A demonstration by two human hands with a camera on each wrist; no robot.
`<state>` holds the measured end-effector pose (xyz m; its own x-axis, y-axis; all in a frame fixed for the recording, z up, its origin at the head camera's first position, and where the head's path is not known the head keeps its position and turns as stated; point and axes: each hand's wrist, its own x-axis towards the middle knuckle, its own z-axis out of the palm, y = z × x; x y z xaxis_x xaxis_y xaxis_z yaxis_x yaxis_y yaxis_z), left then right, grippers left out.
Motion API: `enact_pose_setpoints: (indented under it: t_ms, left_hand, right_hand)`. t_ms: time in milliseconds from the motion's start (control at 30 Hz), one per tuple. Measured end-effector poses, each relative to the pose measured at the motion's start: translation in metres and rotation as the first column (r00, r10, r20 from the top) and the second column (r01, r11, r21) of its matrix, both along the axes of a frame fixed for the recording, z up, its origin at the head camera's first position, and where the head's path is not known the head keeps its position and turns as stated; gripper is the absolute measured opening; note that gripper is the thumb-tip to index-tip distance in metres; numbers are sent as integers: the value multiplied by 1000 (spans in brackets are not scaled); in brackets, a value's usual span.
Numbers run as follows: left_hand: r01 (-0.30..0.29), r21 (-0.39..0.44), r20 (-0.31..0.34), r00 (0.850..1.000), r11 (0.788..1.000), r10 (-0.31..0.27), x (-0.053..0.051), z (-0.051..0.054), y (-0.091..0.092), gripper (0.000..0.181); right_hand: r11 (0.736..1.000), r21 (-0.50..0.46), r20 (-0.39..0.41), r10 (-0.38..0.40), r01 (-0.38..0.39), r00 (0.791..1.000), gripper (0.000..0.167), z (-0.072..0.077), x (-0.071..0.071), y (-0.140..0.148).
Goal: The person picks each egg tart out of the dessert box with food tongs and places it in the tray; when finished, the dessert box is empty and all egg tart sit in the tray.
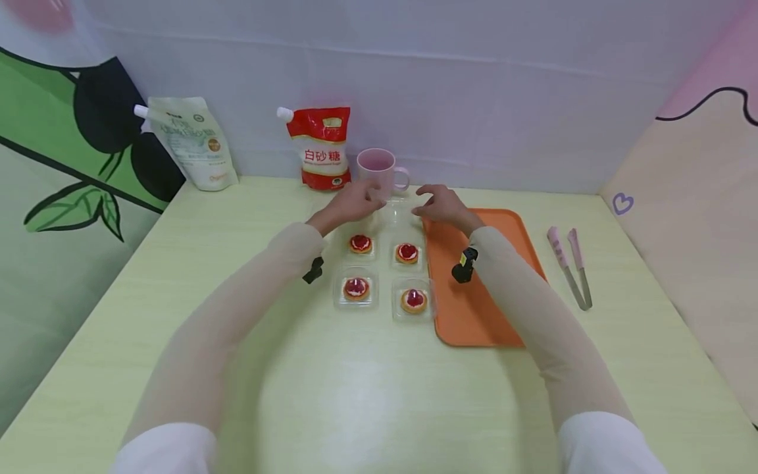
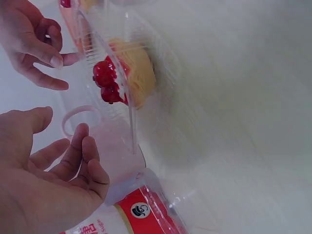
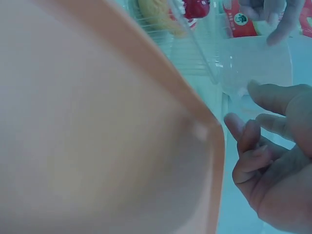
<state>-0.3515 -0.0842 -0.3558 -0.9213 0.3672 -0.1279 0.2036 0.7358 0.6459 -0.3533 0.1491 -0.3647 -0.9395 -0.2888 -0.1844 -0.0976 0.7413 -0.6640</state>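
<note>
Tart (image 2: 141,73) looked golden, red-topped, in clear box (image 2: 146,29); left hand (image 1: 355,201), right hand (image 1: 443,205) were relaxed, thumbs apart from fingers.

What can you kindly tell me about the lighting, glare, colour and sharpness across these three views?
Head view: a pale glare patch on the table near the bottom, soft shadows beside both sleeves; left wrist view: muted light, pale reflections along the clear container's edge; right wrist view: a blue-green cast, with the close tray looking washed out and soft.
</note>
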Motion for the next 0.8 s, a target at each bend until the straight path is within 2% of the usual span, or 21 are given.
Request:
enact_pose_setpoints:
  t_ms: [200, 367, 467, 633, 800]
  left_hand:
    - [-4, 32, -55, 998, 999, 6, 26, 4, -23, 50]
    - [-10, 58, -108, 994, 998, 16, 53, 9, -40, 42]
    - [-15, 56, -114, 993, 998, 21, 70, 11, -48, 39]
    - [33, 62, -115, 993, 998, -26, 92, 7, -61, 40]
    - [86, 83, -102, 992, 993, -78, 109, -2, -71, 43]
  right_hand:
    - [999, -32, -44, 24, -25, 999, 58, 4, 8, 4]
    - [998, -39, -113, 41, -46, 993, 58, 9, 19, 5]
    - [997, -51, -165, 52, -61, 985, 56, 12, 27, 3]
    - [989, -77, -224, 106, -126, 969, 54, 19, 43, -6]
    - [972, -91, -234, 188, -215, 954, 56, 27, 58, -15]
